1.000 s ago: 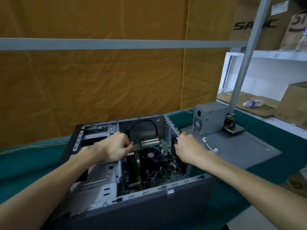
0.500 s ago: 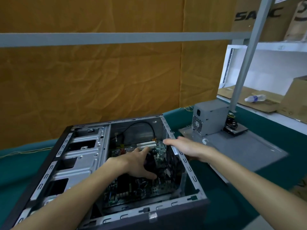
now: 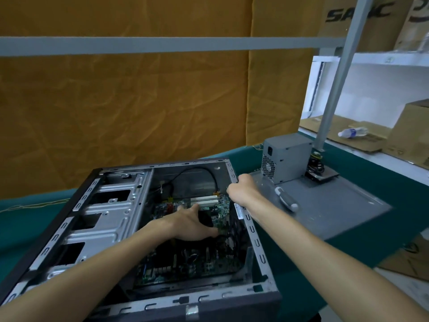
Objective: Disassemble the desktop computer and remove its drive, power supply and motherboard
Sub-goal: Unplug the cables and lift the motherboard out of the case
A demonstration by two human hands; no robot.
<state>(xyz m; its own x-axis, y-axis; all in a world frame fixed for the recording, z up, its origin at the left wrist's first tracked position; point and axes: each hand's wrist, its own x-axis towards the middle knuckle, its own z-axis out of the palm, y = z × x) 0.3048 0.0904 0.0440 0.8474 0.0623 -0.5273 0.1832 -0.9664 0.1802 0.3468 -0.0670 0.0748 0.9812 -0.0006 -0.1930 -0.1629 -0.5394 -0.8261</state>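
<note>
The left hand (image 3: 193, 225) covers the black cooler at the middle of the green motherboard (image 3: 185, 263), so its grip there cannot be judged. The right hand (image 3: 243, 191) curls at the far right rim of the open grey metal computer case (image 3: 111, 219); its fingertips are hidden, and whether they hold anything cannot be told. The case's near left corner runs off the picture's edge. The black cable bundle (image 3: 315, 166) behind the grey box-shaped power supply (image 3: 286, 156) is partly hidden. Motherboard components are too blurred to identify.
</note>
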